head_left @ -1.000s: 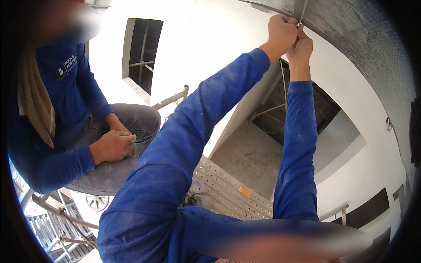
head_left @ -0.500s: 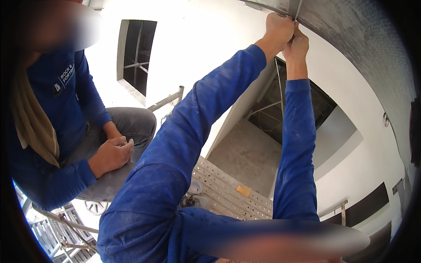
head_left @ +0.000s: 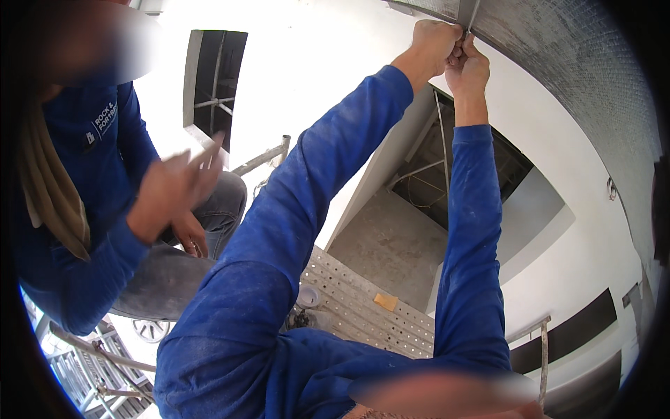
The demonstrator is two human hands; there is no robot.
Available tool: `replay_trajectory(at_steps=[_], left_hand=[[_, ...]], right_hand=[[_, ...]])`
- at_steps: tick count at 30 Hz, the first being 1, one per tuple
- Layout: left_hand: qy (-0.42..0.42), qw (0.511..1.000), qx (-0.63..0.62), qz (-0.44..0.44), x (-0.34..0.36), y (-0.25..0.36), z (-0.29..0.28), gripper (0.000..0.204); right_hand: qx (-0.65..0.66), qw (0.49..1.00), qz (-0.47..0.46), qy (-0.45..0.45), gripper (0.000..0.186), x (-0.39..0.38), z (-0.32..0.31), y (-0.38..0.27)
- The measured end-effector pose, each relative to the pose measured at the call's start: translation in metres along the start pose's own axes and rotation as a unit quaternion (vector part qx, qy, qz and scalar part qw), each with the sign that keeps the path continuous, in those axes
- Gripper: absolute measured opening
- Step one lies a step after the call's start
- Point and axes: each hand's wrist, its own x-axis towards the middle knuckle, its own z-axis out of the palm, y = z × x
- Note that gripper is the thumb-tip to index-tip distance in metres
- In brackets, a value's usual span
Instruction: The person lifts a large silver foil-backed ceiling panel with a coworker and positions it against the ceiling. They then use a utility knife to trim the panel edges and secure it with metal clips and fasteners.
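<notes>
Both my arms reach up to the dusty grey ceiling panel point(head_left: 551, 49). My left hand point(head_left: 434, 43) is closed in a fist just below the panel's edge. Close against it, my right hand point(head_left: 470, 70) has its fingers bent together in a pinch. A thin, light-coloured rod or strip point(head_left: 474, 15) runs down from the panel to the fingertips of both hands. Whatever sits between the fingers is too small and covered to name.
A co-worker in a blue shirt point(head_left: 77, 181) sits close at left, hands raised. Below are a perforated metal platform point(head_left: 349, 293) with a yellow-orange piece point(head_left: 386, 302) and a white round container point(head_left: 308, 297). Scaffold pipes point(head_left: 262, 157) stand behind; a wall opening point(head_left: 474, 150) lies beyond.
My left hand has shifted slightly left and turned, baring more of the right hand's fingers. The co-worker's clasped hands have parted, one lifting in a blur.
</notes>
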Motion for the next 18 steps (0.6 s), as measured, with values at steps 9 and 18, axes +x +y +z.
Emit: replay_trajectory(at_steps=[9, 18], left_hand=[[0.048, 0.999, 0.003, 0.022, 0.007, -0.009, 0.005, 0.018], [0.093, 0.987, 0.069, 0.110, -0.005, -0.020, 0.003, 0.018]], right_hand=[[0.019, 0.998, -0.023, 0.052, 0.029, -0.005, 0.010, 0.007], [0.004, 0.998, -0.006, 0.065, 0.032, -0.011, 0.017, 0.004]])
